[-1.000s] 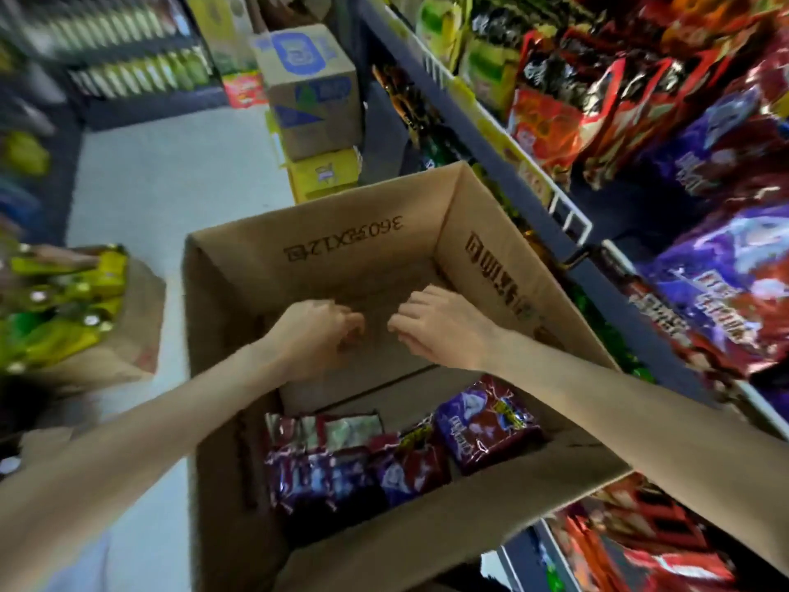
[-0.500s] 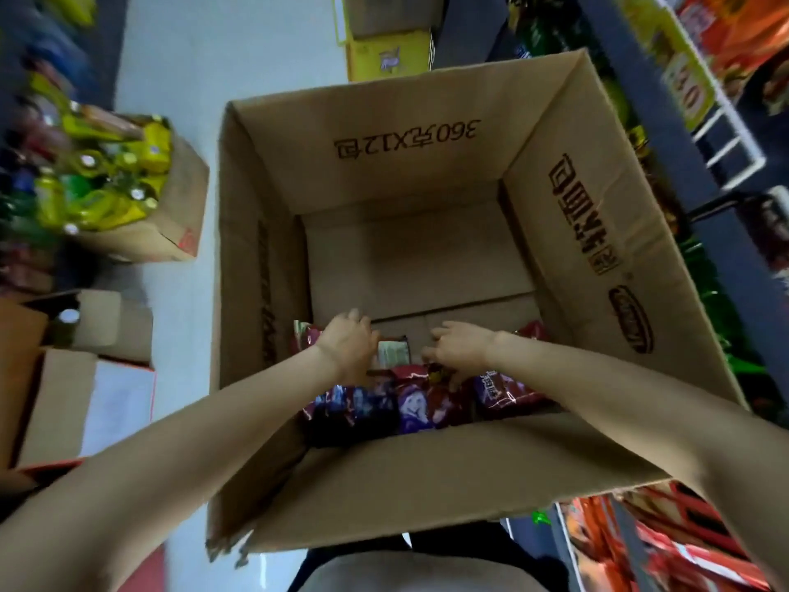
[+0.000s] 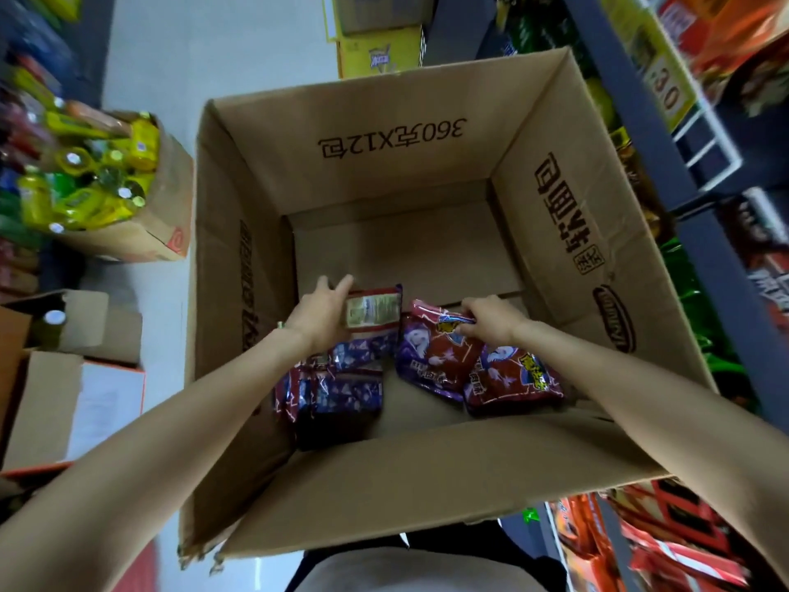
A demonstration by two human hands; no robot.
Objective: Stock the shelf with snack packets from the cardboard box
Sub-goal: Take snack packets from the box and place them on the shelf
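A large open cardboard box (image 3: 384,143) stands on the floor below me, with several red and purple snack packets (image 3: 341,390) lying at its near end. My left hand (image 3: 320,311) grips a packet turned label side up (image 3: 373,311) by its left edge. My right hand (image 3: 489,320) pinches the top edge of a red and purple packet (image 3: 435,356) that lies over another one (image 3: 512,382). The shelf (image 3: 666,121) runs along the right side, stocked with red and purple packets.
A carton of yellow-capped bottles (image 3: 102,181) stands on the floor at the left, with white and brown boxes (image 3: 72,395) nearer me. Yellow cartons (image 3: 378,49) sit beyond the box. A lower shelf with red packets (image 3: 649,544) lies at the bottom right.
My view has tilted down and closer to the box. Both hands went from hovering above the box down to the packets; each hand now has hold of one packet.
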